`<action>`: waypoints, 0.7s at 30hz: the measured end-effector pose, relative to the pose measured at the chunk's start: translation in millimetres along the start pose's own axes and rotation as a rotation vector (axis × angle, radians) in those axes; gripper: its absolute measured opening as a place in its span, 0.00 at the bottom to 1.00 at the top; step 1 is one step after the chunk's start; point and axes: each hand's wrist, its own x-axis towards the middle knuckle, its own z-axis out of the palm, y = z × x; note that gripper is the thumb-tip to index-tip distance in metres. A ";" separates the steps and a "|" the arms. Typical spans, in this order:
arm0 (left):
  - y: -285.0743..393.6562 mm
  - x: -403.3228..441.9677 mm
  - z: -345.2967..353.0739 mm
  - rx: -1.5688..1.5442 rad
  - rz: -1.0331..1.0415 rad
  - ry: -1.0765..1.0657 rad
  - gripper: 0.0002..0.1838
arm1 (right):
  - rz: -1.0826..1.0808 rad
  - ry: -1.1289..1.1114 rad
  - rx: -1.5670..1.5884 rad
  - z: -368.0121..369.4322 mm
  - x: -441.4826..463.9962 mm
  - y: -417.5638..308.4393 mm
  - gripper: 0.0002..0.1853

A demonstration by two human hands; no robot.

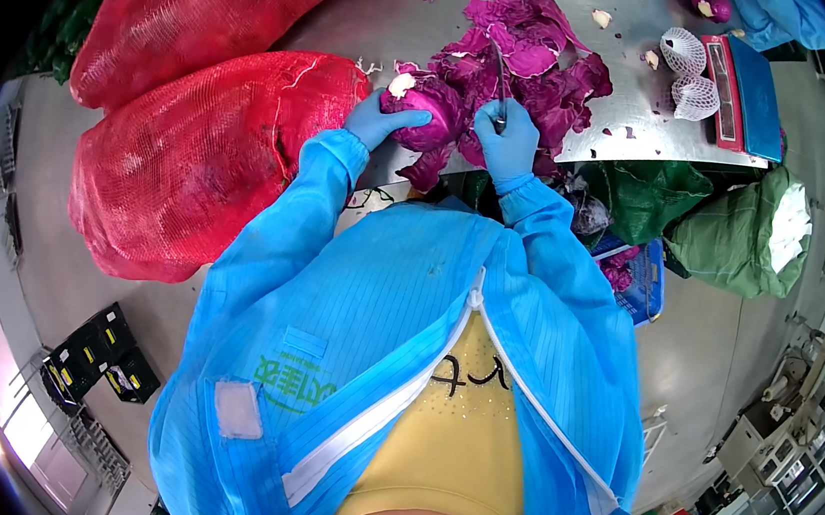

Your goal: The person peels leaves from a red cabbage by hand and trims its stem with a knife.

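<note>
My left hand (382, 122), in a blue glove, is wrapped round the left side of a red cabbage (431, 117) at the table's near edge. The cabbage's pale cut stem faces up and to the left. In my blue-gloved right hand (507, 142) is a knife (500, 74), its thin blade pointing away from me over the leaves. Loose purple cabbage leaves (526, 38) lie heaped just beyond and beside both hands. Part of the knife's handle is hidden by my fingers.
Full red mesh sacks (203, 150) crowd the left. On the metal table (389, 4) at right stand a red-and-blue box-like object (744, 96) and white foam nets (691, 91). Green sacks (742, 232) and a blue crate (643, 287) sit below the edge. Another person's blue sleeve (790, 18) shows top right.
</note>
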 end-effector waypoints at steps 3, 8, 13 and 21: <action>-0.1 -1.1 -1.4 -0.099 -0.004 -0.010 0.39 | 0.162 0.075 0.012 -5.8 -3.0 1.8 0.10; -2.2 -10.5 3.4 0.072 0.037 -0.006 0.46 | 0.255 -0.090 0.207 1.5 7.1 -9.7 0.16; 4.6 -26.7 22.0 0.169 0.136 0.041 0.51 | -0.034 -0.212 -0.138 10.0 2.4 -31.1 0.18; 7.1 -34.6 35.1 0.499 0.148 0.187 0.52 | -0.032 -0.189 -0.165 10.8 -2.7 -22.0 0.14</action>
